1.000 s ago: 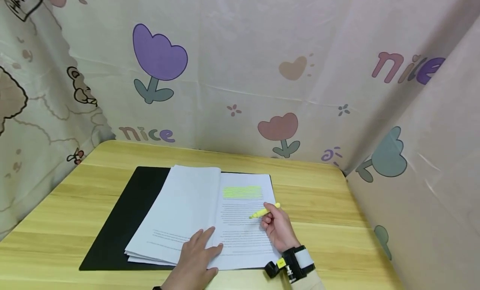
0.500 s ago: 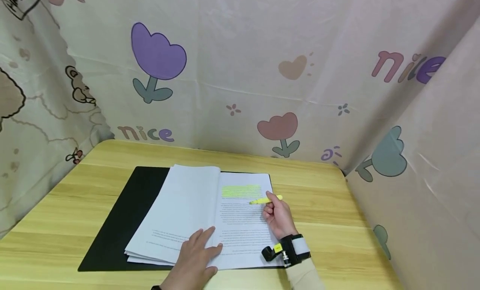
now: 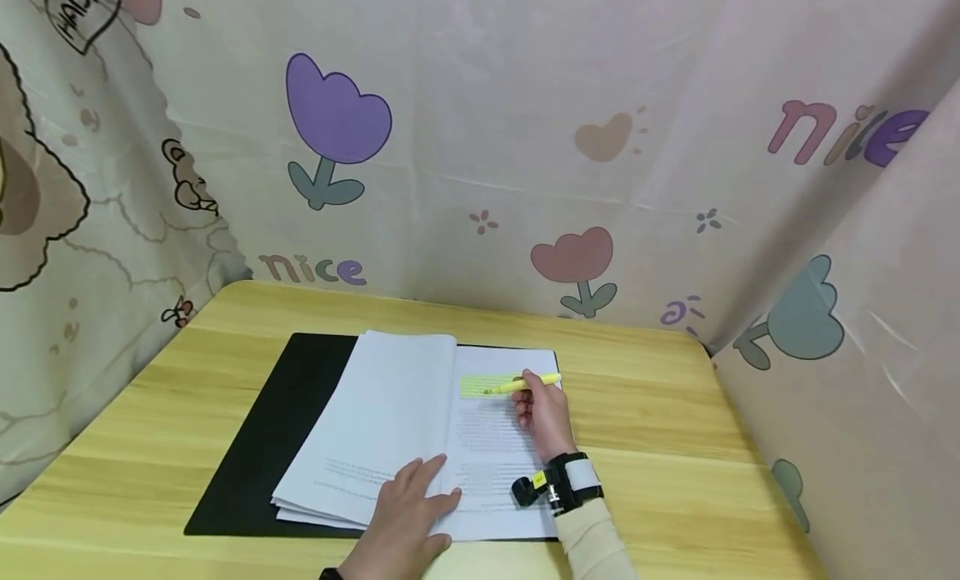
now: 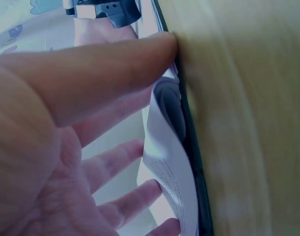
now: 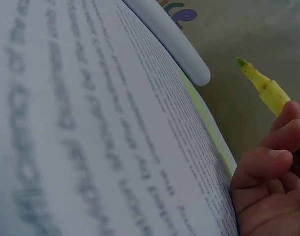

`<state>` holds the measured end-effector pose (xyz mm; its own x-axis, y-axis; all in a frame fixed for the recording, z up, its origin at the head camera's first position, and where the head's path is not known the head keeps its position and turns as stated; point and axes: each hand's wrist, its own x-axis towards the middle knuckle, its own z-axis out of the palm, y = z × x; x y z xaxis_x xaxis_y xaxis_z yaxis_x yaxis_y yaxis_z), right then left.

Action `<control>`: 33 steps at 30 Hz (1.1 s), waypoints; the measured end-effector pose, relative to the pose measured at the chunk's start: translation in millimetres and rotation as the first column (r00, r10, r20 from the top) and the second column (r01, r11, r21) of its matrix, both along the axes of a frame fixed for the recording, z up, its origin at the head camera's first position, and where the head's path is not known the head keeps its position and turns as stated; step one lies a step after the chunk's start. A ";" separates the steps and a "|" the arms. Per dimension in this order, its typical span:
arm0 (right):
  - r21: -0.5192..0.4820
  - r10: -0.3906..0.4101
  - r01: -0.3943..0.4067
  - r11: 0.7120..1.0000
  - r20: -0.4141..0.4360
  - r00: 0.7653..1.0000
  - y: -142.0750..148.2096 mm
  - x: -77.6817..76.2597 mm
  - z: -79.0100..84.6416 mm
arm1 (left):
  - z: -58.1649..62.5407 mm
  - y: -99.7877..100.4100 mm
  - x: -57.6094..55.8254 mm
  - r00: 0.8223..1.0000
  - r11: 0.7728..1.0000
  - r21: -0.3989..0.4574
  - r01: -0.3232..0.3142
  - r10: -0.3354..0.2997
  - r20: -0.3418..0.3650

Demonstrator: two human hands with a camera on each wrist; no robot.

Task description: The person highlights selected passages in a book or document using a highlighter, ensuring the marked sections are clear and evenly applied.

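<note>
Our wood-grain table (image 3: 660,455) under a black folder (image 3: 262,447), flowered cloth (image 3: 465,122) behind, our left hand (image 3: 407,517) spread on papers (image 3: 382,397), our right hand (image 3: 547,417) pinching a yellow marker (image 3: 506,387)

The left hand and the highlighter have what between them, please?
In the head view, the printed page lies between the left hand and the highlighter.

Curtained work nook, flower-printed cloth (image 3: 480,147), wood-grain table (image 3: 645,422)

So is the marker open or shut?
Open. In the right wrist view, the marker shows its bare green tip, with nothing over it, as the right hand holds it.
</note>
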<state>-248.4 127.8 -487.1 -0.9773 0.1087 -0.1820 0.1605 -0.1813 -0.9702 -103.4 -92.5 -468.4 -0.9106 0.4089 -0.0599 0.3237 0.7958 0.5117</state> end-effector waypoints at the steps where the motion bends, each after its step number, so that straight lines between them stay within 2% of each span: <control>1: -0.009 -0.006 0.006 1.000 -0.006 1.000 0.2 0.1 -0.5 | 0.3 -0.3 0.2 1.000 1.000 0.002 -0.001 0.001 -0.001; 4: -0.021 -0.026 0.026 0.999 -0.018 0.999 0.4 0.7 -1.7 | 1.3 -1.1 0.6 1.000 1.000 0.011 -0.006 0.006 0.012; 10: 0.034 -0.025 0.027 0.999 -0.058 0.998 0.0 -1.7 -3.2 | 2.3 -1.2 1.9 1.000 0.999 0.035 -0.011 0.011 0.003; 16: 0.064 0.039 -0.036 0.997 -0.046 0.998 -0.4 -1.9 -2.1 | 2.9 -0.5 2.3 1.000 1.000 0.026 -0.009 0.009 -0.013; 21: 0.062 0.102 -0.097 0.993 -0.073 0.992 -0.8 -0.2 -3.5 | 2.4 -0.3 1.9 1.000 1.000 0.015 -0.007 0.007 -0.021; 25: 0.051 0.132 -0.128 0.990 -0.087 0.987 -0.8 0.9 -4.9 | 2.2 -0.2 1.5 0.999 1.000 0.005 -0.006 0.006 -0.033; 33: 0.094 0.183 -0.175 0.980 -0.082 0.980 -5.0 0.2 -4.4 | 1.0 -1.0 2.1 0.998 1.000 -0.001 -0.003 0.003 -0.065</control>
<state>-248.2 122.8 -491.5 -0.9942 -0.0577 -0.0905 0.0946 -0.0729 -0.9928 -101.3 -93.4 -467.3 -0.9140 0.4058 -0.0007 0.3537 0.7976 0.4886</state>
